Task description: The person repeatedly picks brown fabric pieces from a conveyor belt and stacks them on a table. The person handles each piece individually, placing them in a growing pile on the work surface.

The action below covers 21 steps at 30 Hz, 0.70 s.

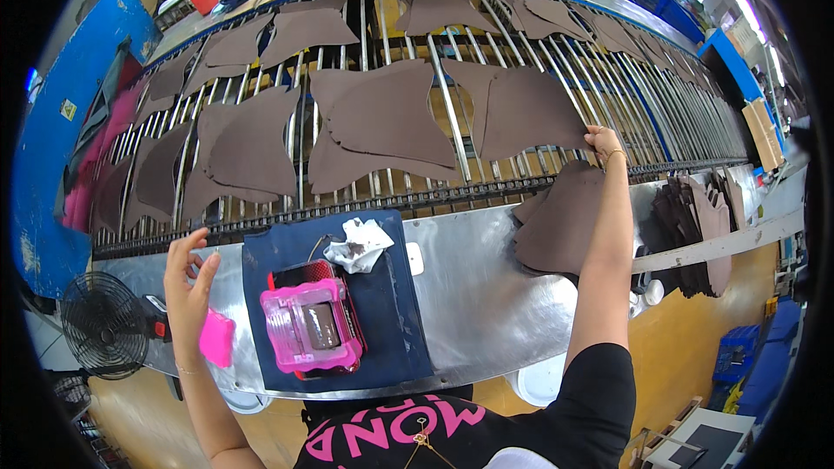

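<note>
- The left hand [187,271] is at left of centre in the lower half of the frame, fingers loosely curled and parted, thumb away from them; it holds nothing. It is nearest to a bright pink pad [217,338], just below and right of it in the frame.
- The right hand [604,142], right of centre in the frame, has its fingers bent and drawn near each other at the lower right corner of a brown panel [539,113]. The fingertips touch that corner; whether they pinch it, I cannot tell.
- That brown panel lies flat on a conveyor of metal rods [448,108], right of centre in the upper half of the frame, overlapping another brown piece at its left.
- More brown pieces [387,108] lie in rows across the conveyor, many overlapping in pairs.
- Below the right hand, a pile of brown pieces [556,230] rests on the metal counter [491,313], partly behind the right forearm.
- Lower left of centre, a dark blue mat [395,326] bears a pink-framed clear box [287,323] and a crumpled white cloth [358,247].
- A black fan [102,326] stands at the lower left.
</note>
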### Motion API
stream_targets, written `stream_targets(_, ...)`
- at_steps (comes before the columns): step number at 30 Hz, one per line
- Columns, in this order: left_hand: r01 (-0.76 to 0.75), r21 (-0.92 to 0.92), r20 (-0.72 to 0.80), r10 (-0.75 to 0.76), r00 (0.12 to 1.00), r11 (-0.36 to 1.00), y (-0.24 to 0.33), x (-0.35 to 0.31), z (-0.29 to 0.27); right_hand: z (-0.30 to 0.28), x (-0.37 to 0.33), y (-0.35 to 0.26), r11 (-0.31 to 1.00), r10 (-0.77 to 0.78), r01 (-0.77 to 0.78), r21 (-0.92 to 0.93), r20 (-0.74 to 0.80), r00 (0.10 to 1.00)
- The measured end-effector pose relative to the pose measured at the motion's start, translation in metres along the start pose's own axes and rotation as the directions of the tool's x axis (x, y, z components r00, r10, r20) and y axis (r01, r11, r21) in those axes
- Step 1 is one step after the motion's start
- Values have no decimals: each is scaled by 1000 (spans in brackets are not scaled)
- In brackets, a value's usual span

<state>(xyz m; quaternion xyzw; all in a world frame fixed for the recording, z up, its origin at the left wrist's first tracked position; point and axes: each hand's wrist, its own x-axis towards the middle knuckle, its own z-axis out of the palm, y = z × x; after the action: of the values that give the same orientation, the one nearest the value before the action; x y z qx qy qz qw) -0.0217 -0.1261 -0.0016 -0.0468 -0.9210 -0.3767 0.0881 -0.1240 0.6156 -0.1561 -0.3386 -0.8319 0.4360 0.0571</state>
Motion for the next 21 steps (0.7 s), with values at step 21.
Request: stream_targets(21,25,-260,79,-4,997,965,-49,-21,5,-27,-307,74,747,-22,-358,-561,-558,830)
